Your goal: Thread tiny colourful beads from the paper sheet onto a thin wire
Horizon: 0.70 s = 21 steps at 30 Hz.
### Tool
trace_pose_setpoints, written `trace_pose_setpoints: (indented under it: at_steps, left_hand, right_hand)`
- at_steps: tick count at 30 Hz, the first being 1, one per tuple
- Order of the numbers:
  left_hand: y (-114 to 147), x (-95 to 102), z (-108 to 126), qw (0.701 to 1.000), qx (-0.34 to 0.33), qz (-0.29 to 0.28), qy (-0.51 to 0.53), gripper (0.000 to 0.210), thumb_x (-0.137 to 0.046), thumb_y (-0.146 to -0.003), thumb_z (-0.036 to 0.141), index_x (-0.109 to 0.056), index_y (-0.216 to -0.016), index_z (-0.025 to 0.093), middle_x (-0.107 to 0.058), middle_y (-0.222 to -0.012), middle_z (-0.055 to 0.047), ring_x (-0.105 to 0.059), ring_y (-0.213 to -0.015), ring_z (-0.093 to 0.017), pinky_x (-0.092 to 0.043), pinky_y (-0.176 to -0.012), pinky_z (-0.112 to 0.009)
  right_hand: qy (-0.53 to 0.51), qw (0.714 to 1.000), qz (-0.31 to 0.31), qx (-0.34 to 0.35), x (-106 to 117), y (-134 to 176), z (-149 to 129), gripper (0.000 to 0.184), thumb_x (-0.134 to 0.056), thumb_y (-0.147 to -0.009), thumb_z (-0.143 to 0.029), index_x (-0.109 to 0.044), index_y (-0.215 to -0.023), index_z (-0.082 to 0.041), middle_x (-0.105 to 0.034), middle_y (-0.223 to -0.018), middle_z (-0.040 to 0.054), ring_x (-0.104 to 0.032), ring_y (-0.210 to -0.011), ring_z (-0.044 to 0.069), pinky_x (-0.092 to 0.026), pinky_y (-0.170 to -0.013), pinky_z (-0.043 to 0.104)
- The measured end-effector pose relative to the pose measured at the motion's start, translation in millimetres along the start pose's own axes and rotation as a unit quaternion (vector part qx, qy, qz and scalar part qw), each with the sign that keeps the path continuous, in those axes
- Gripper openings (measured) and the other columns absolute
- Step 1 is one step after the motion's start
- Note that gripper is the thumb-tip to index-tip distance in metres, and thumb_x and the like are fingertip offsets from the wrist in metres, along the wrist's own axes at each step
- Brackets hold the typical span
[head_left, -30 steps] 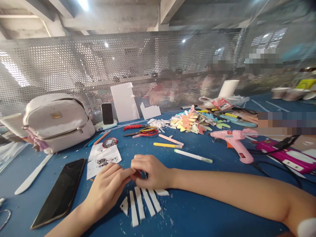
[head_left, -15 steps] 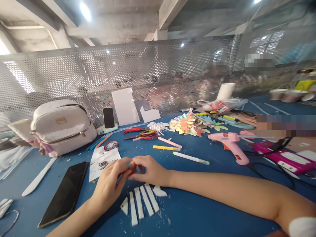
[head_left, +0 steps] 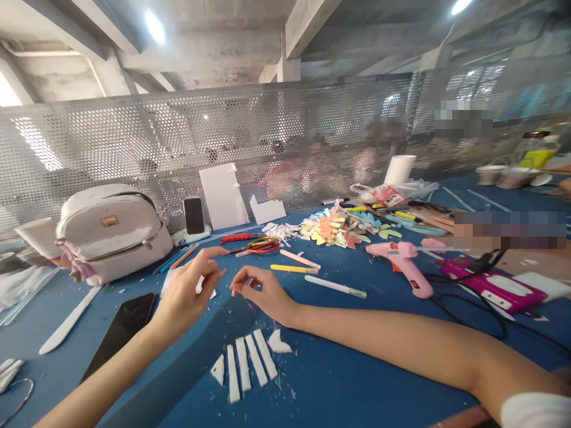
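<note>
My left hand (head_left: 185, 297) is raised over the table, index finger and thumb apart, with nothing visible between them. It partly covers a sheet of white paper (head_left: 166, 286) and the large black phone (head_left: 120, 327). To its right, my right hand (head_left: 267, 297) has thumb and fingertips pinched together; whatever they may hold is too small to make out. Below the hands lie several white foam strips (head_left: 243, 364) side by side. A small pointed white piece (head_left: 217, 370) is at their left end and a notched white piece (head_left: 280, 341) at their right.
A pink glue gun (head_left: 404, 264) and a magenta power strip (head_left: 495, 285) with black cables are on the right. Markers (head_left: 334, 286), red-handled scissors (head_left: 263, 245) and a heap of paper cutouts (head_left: 339, 226) lie beyond my hands. A white backpack (head_left: 111, 232) stands left, near a white plastic knife (head_left: 69, 321).
My hands, whose fingertips met before, have separated. The left hand has lifted up and to the left, and its fingers have spread; the right stays low with its fingertips pinched.
</note>
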<state>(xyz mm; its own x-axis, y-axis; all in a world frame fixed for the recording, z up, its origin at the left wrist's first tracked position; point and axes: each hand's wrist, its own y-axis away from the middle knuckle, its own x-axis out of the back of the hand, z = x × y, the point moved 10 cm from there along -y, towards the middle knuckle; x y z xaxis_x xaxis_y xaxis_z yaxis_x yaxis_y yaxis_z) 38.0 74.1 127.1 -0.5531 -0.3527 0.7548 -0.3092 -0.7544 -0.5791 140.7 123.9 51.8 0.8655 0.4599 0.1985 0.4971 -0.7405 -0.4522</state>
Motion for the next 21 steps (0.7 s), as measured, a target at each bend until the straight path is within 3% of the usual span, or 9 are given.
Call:
trace_pose_setpoints:
  at_steps: [5,13,17,19,21]
  left_hand:
    - [9,-13.0,-7,1.000,0.022,-0.014,0.012,0.024,-0.042,-0.095,0.020,-0.049,-0.118,0.022,-0.058,-0.065,0.006,-0.057,-0.058,-0.015,-0.045,-0.059,-0.022]
    - [12,-37.3,-7,0.996,0.030,-0.072,0.035,0.027,-0.037,-0.098,0.021,-0.045,-0.123,0.021,-0.057,-0.067,0.004,-0.054,-0.060,-0.016,-0.043,-0.062,-0.025]
    - [29,-22.9,-15,0.987,0.078,-0.121,0.071,0.028,-0.045,-0.098,0.031,-0.048,-0.125,0.024,-0.066,-0.094,-0.002,-0.061,-0.086,-0.019,-0.046,-0.082,-0.030]
    - [51,-11.6,-26,0.979,0.112,-0.157,0.070,0.017,-0.052,-0.095,0.033,-0.059,-0.107,0.025,-0.067,-0.100,-0.003,-0.062,-0.090,-0.020,-0.046,-0.082,-0.028]
    - [79,2.6,-40,0.972,0.147,-0.173,0.067,0.014,-0.057,-0.091,0.034,-0.064,-0.088,0.022,-0.068,-0.087,-0.001,-0.062,-0.081,-0.019,-0.047,-0.076,-0.026]
  right_hand:
    - [0.023,0.999,-0.016,0.029,-4,2,-7,0.012,-0.065,-0.088,-0.028,-0.067,-0.091,-0.017,-0.071,-0.089,0.0022,-0.063,-0.080,0.014,-0.042,-0.065,0.023]
    - [0.017,1.000,-0.003,0.011,-1,0,3,0.009,-0.066,-0.087,-0.025,-0.065,-0.082,-0.017,-0.066,-0.075,-0.0012,-0.059,-0.069,0.013,-0.040,-0.063,0.023]
    - [0.025,1.000,-0.010,0.011,-3,0,0,0.014,-0.066,-0.088,-0.031,-0.065,-0.080,-0.018,-0.064,-0.076,-0.0007,-0.057,-0.069,0.013,-0.040,-0.062,0.023]
    - [0.030,0.999,-0.008,0.011,-2,0,-1,0.014,-0.066,-0.088,-0.030,-0.065,-0.080,-0.018,-0.064,-0.077,-0.0003,-0.058,-0.071,0.013,-0.041,-0.062,0.023]
    - [0.035,0.999,-0.010,0.010,-3,-1,-1,0.012,-0.065,-0.088,-0.027,-0.065,-0.079,-0.018,-0.064,-0.078,-0.0002,-0.058,-0.072,0.013,-0.041,-0.063,0.023]
